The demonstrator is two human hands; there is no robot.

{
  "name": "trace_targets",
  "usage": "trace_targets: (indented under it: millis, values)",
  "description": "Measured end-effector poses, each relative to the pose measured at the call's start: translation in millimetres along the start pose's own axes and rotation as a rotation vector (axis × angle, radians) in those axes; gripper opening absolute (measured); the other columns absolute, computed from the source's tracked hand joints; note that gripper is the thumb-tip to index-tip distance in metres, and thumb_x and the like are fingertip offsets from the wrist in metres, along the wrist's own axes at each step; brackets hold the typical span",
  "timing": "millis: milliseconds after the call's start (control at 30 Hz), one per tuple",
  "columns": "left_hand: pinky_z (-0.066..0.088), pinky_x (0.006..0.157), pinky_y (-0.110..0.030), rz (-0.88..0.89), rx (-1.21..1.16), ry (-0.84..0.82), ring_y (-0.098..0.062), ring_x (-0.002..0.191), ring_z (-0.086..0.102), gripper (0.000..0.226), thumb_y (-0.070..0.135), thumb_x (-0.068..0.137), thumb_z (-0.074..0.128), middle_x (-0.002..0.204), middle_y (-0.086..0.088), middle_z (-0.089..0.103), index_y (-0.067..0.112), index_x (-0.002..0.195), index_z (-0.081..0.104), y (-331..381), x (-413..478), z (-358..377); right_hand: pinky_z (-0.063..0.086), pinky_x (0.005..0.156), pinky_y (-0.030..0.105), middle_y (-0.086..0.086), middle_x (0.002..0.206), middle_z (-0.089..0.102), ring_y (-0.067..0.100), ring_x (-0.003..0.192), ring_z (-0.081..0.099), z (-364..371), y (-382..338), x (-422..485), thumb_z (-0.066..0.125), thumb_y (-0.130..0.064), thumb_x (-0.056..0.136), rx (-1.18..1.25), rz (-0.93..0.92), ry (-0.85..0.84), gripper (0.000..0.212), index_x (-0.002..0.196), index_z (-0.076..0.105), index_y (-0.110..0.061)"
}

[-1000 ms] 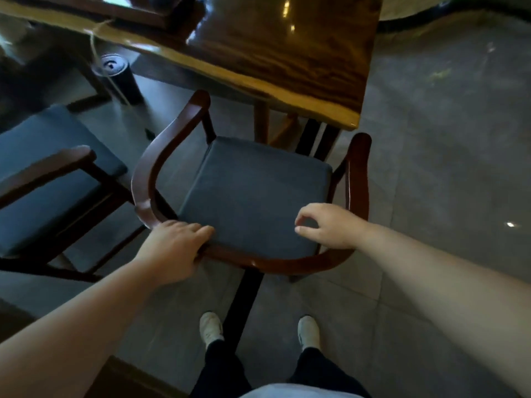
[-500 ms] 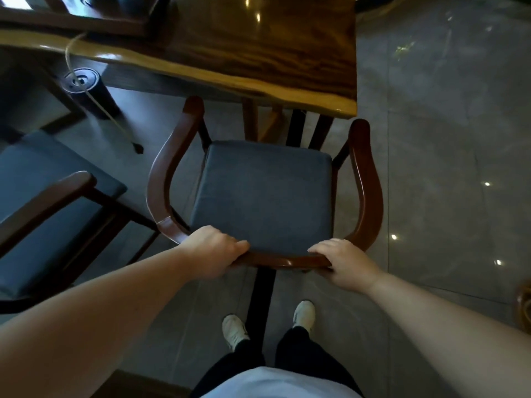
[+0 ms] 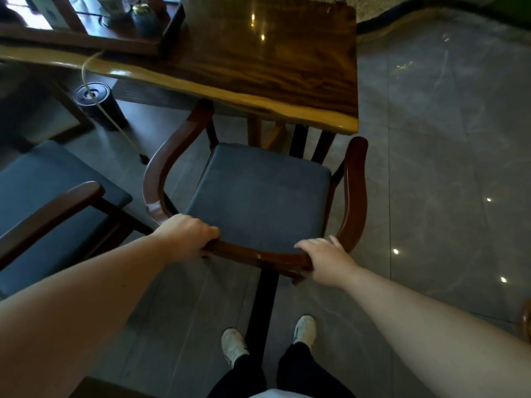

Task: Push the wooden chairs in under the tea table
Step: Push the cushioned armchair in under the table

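Note:
A wooden chair [image 3: 260, 196] with a dark blue seat cushion and a curved brown backrest stands in front of me, facing the tea table [image 3: 275, 64]. Its left armrest tip reaches the table's near edge; the seat is still out in the open. My left hand [image 3: 186, 234] grips the backrest rail at its left bend. My right hand [image 3: 327, 259] wraps the rail at its right bend. A second wooden chair [image 3: 51, 208] of the same kind stands at the left, away from the table.
A wooden tea tray with pots [image 3: 94, 21] sits on the table's far left. A black cylinder [image 3: 97, 107] with a yellow cord stands on the floor under the table. Grey tiled floor [image 3: 445, 168] lies open to the right. My feet [image 3: 267, 337] are behind the chair.
Both hands went from resting near the backrest to gripping it. The chair has turned square to the table and slid closer, its left armrest tip now at the table edge.

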State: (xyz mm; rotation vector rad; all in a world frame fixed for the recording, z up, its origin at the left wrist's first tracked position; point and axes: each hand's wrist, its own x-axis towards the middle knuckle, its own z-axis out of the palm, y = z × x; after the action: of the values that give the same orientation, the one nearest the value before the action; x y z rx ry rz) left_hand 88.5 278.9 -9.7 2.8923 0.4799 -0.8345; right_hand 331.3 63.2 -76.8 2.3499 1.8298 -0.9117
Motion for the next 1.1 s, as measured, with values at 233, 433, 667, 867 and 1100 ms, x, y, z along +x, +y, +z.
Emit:
trace_targets:
  millis: [233,433,667,867,1100]
  values:
    - [0.051,0.082,-0.033,-0.061,-0.05,0.046,-0.013,0.096,0.063,0.019,0.04,0.092,0.056,0.103,0.01,0.066,0.034,0.111,0.059,3,1,9,0.017,0.117,0.059,0.001,0.111,0.06,0.022,0.113,0.053,-15,39,7,0.057,-0.039,0.093,-0.405,-0.197,-0.186,0.035,0.12,0.044,-0.02]
    - [0.052,0.08,-0.035,-0.099,-0.066,0.065,-0.017,0.095,0.064,0.022,0.043,0.091,0.056,0.102,0.008,0.067,0.033,0.11,0.06,19,11,2,0.016,0.118,0.058,0.0,0.114,0.057,0.021,0.116,0.05,-31,48,4,0.06,-0.036,0.094,-0.329,-0.158,-0.2,0.032,0.117,0.043,-0.023]
    - [0.053,0.082,-0.039,-0.152,-0.101,0.026,-0.019,0.094,0.064,0.023,0.041,0.091,0.057,0.102,0.005,0.067,0.028,0.109,0.06,32,16,-3,0.009,0.117,0.065,0.002,0.121,0.053,0.024,0.127,0.042,-38,50,2,0.063,-0.036,0.09,-0.32,-0.101,-0.23,0.034,0.116,0.045,-0.023]
    - [0.052,0.086,-0.041,-0.168,-0.138,-0.088,-0.017,0.092,0.061,0.041,0.063,0.084,0.056,0.1,0.007,0.062,0.03,0.108,0.056,43,7,-31,0.007,0.116,0.067,0.004,0.158,0.027,0.028,0.147,0.017,-90,-13,26,0.065,-0.07,0.074,-0.425,-0.292,-0.281,0.095,0.149,0.026,-0.028]
    - [0.043,0.099,-0.044,-0.321,0.107,0.163,-0.023,0.114,0.056,0.064,0.072,0.084,0.037,0.121,0.001,0.062,0.027,0.126,0.052,43,-46,-25,0.029,0.114,0.05,0.001,0.161,0.023,0.027,0.142,0.031,-105,-78,45,0.06,-0.074,0.077,-0.414,-0.504,-0.273,0.102,0.153,0.004,-0.037]
